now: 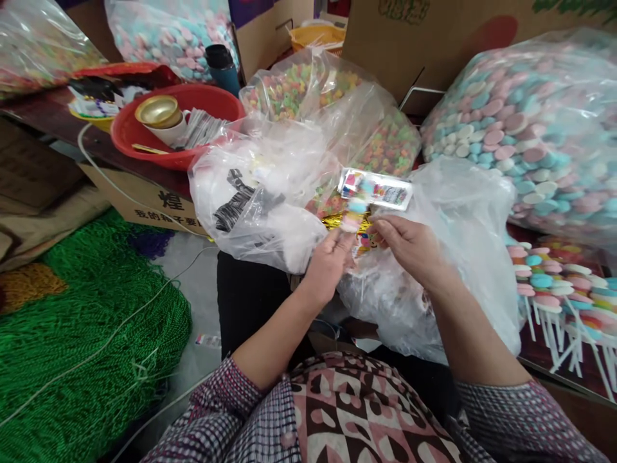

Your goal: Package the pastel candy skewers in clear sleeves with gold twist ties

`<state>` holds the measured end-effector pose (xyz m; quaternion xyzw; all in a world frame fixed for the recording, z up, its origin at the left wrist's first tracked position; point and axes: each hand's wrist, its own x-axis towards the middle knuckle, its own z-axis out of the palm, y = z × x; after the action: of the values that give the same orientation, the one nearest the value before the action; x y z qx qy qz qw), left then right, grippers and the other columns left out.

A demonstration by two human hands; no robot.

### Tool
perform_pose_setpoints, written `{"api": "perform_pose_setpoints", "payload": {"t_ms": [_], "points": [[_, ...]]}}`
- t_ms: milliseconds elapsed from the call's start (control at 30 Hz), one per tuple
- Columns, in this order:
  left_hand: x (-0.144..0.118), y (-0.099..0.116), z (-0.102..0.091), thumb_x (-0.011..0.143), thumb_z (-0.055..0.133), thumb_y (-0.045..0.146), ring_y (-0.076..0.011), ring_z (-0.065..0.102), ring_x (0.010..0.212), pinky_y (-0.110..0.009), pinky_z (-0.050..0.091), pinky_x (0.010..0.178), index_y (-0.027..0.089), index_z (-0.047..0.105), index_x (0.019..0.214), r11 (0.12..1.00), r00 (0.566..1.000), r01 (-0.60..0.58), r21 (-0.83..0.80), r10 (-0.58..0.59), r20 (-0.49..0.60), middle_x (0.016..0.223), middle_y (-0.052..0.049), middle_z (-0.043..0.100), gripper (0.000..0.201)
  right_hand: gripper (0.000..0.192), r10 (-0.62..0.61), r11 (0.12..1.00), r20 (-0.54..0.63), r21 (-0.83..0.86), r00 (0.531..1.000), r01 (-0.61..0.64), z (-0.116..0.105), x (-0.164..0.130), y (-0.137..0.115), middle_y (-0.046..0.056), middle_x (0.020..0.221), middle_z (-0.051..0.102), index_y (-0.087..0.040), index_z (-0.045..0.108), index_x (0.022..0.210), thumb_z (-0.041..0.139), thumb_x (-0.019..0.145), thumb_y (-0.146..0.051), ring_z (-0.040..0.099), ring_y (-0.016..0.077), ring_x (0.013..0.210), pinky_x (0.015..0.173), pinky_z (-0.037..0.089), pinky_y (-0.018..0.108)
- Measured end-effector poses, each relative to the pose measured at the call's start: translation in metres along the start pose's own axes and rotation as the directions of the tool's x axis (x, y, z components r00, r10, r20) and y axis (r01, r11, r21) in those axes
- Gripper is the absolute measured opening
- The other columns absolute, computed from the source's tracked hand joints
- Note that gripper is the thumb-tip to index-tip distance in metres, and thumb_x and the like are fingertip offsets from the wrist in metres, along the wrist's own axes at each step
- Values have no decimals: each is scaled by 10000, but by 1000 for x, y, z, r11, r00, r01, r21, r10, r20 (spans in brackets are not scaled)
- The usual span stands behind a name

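My left hand [330, 263] is closed round the lower end of a candy skewer [357, 209], a short stack of pastel pink, white, yellow and blue pieces. Close by on the right, my right hand [409, 244] has thumb and fingers pinched together beside the skewer; whatever is between them is too small to make out. Just beyond the fingers lie silver printed wrappers [393, 193]. Shiny gold foil [332, 222] shows behind and under the skewer. Both hands are above a clear plastic bag [463, 212] spread over the lap.
At the left, a red basin [130, 145] holds a gold bowl, a cup and packets. Bags of coloured candy [506, 128] stand behind. Finished candy skewers [549, 283] with white sticks lie at the right. Green cords [96, 334] are heaped at the lower left.
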<state>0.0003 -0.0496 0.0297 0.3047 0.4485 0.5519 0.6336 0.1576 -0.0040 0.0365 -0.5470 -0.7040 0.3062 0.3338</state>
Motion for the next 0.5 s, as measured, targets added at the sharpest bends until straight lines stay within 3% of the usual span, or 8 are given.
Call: {"api": "perform_pose_setpoints", "payload": {"t_ms": [100,200,300,500], "points": [[7,1,-7,888,637,417,-39,273,399,-206,421,567,192,515,773,976,1000,2,-220,0,12,488,117,323,280,280,-156,914,71,-367,985,171,7,23,21,90,1057,764,-210,758,1049,512,914,-212,694,257,968,869,534,386],[9,1,-9,885,651,415,-26,289,378,-190,428,558,190,486,763,953,999,31,-303,-37,-14,477,125,317,304,350,-240,802,264,-488,934,345,17,36,33,126,1244,700,-175,739,1100,447,917,-115,655,251,1095,925,502,355],[11,1,-10,892,648,391,-21,290,355,-192,435,552,187,476,756,934,995,87,-346,-98,-13,464,130,319,299,299,-219,735,362,-549,906,397,21,42,35,145,1147,717,-147,740,1005,459,915,-100,657,229,994,844,480,312],[14,-1,-12,903,632,348,-22,293,342,-194,428,531,184,468,763,914,991,108,-390,-130,-29,449,131,328,271,258,-198,738,355,-559,914,377,14,46,30,116,881,720,-144,723,816,491,928,-151,619,186,769,686,403,278]]}}
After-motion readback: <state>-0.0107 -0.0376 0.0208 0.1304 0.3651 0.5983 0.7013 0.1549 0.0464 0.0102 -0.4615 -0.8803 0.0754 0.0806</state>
